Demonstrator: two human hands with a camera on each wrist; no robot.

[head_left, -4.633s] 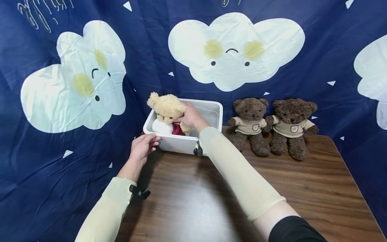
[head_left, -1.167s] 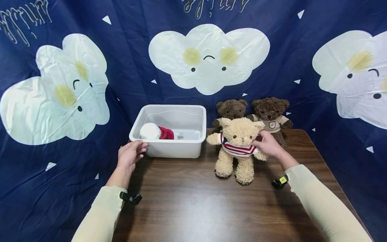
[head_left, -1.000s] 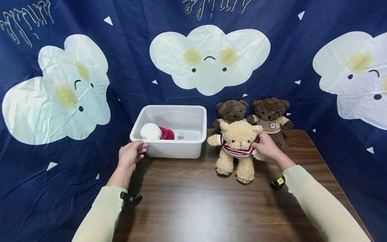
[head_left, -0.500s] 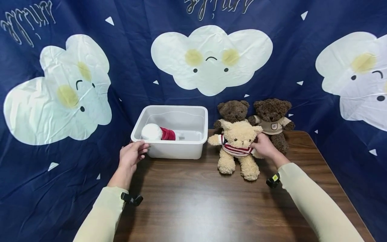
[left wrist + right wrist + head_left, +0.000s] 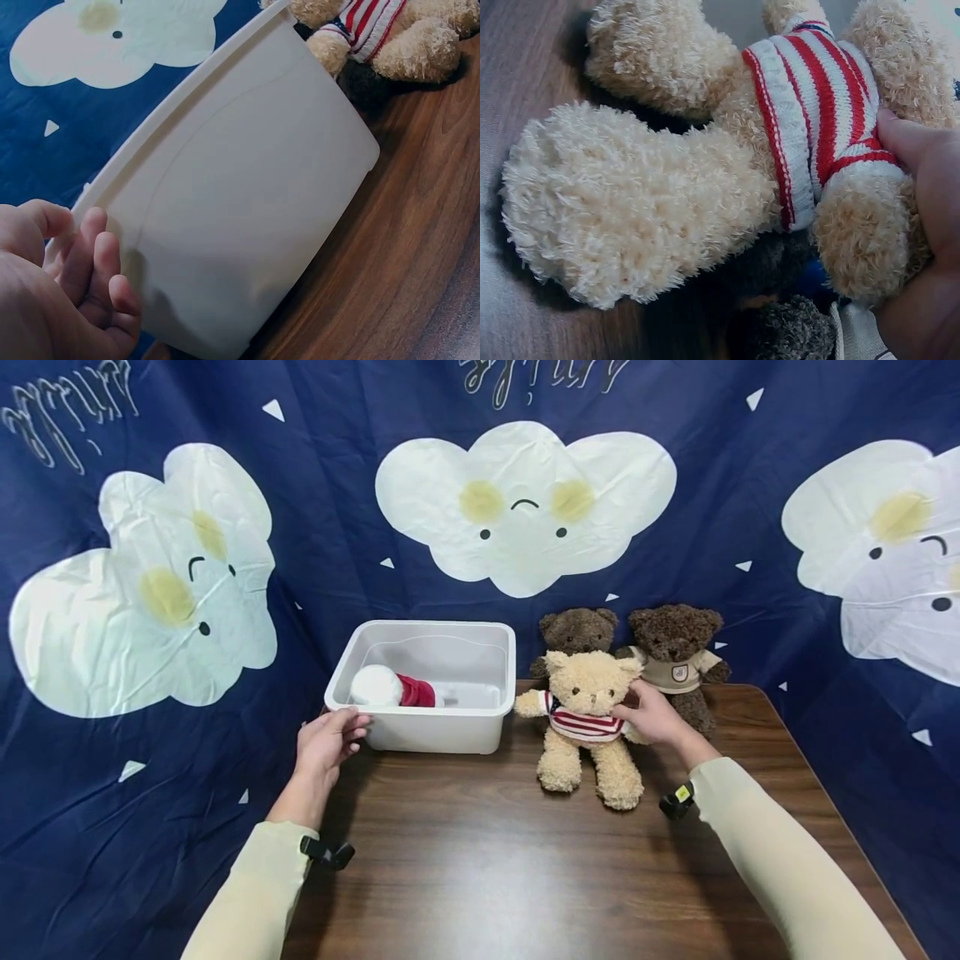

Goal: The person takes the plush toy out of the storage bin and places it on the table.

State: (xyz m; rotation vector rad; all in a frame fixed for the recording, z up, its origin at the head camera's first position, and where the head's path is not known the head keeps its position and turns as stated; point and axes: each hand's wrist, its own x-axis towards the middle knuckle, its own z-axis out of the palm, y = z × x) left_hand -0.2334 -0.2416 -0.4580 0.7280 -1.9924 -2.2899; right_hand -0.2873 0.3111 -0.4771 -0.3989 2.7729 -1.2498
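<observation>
In the head view my right hand (image 5: 651,714) grips a cream teddy bear (image 5: 588,693) around the neck and shoulder. The bear wears a red-and-white striped sweater (image 5: 821,112) and sits upright on the table, legs forward, hiding most of the brown teddy bear (image 5: 577,631) behind it. Right of that sits a second brown teddy bear (image 5: 675,643) in a beige shirt. My left hand (image 5: 330,745) pinches the front left rim of a grey-white plastic bin (image 5: 435,731). Inside the bin lies a white round-ended plush (image 5: 377,687) with a red garment.
The brown wooden table (image 5: 480,860) extends in front of the bin and bears. A dark blue curtain (image 5: 337,527) with white clouds hangs right behind them and along both sides. The table's right edge (image 5: 817,760) runs beside the curtain.
The cream bear, earlier lifted from over the bin, now sits right of it before the brown bears. Its head has just tipped back up. My left hand stays on the rim.
</observation>
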